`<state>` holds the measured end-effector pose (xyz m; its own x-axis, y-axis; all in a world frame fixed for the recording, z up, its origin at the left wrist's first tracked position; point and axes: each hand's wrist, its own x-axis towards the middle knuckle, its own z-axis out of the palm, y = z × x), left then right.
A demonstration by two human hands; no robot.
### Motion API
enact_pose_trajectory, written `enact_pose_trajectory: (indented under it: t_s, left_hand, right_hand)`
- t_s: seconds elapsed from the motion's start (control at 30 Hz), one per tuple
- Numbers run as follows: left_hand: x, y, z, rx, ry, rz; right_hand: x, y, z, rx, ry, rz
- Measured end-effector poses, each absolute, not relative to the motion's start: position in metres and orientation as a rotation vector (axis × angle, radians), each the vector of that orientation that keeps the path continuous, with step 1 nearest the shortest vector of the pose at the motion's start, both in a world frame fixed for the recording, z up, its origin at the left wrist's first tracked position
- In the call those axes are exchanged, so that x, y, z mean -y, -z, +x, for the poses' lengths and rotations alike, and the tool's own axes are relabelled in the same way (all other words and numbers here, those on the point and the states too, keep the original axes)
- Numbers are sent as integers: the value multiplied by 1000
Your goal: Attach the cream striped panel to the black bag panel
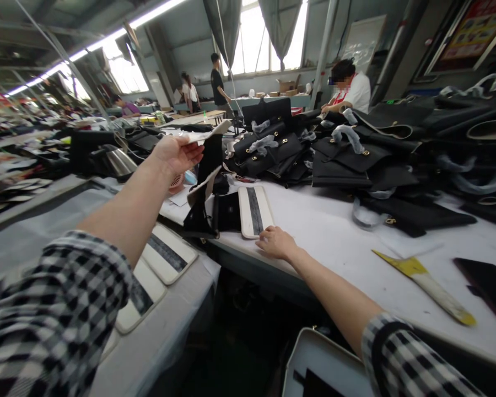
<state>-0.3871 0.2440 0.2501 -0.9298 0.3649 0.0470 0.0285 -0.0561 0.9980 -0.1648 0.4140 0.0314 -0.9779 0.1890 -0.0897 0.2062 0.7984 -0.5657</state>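
Note:
My left hand (179,154) is raised, its fingers closed on the edge of a pale-lined flap (210,134). Below the flap hangs black material (210,160), part of what looks like an unfinished black bag (227,212) at the table edge. Joined to it or lying against it, I cannot tell which, is a cream panel (265,207) with rounded corners and a dark stripe down its middle. My right hand (278,242) has its fingers bent on the panel's lower right corner, gripping it at the table's edge.
Black handbags (351,160) with plastic-wrapped handles are piled behind. At right lie a yellow-ended scraper (427,286) and a dark phone-like object (485,286). Striped cream panels (171,253) rest on the left table. A white-rimmed bin (291,358) stands below. A person (357,91) works across the table.

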Motion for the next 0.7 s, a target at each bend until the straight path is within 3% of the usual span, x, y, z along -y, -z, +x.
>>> enact_pose_trajectory:
  t_s: [0.13, 0.27, 0.43, 0.57, 0.7]
  left_hand:
    - [-254, -244, -355, -1846, -2050, 520]
    - [-276, -199, -301, -1762, -1959, 673]
    - [-298, -140, -221, -1618, -1654, 1011]
    - [-300, -107, -192, -1704, -1438, 1220]
    - [-282, -68, -206, -2136, -1381, 1224]
  right_hand:
    - [-422, -40, -165, -2723, 1473, 550]
    - [-443, -67, -143, -2474, 2016, 719]
    - [-476, -106, -101, -1804, 2773, 586]
    - [-496, -103, -66, -1590, 2802, 794]
    - [-505, -85, -40, -1594, 2738, 910]
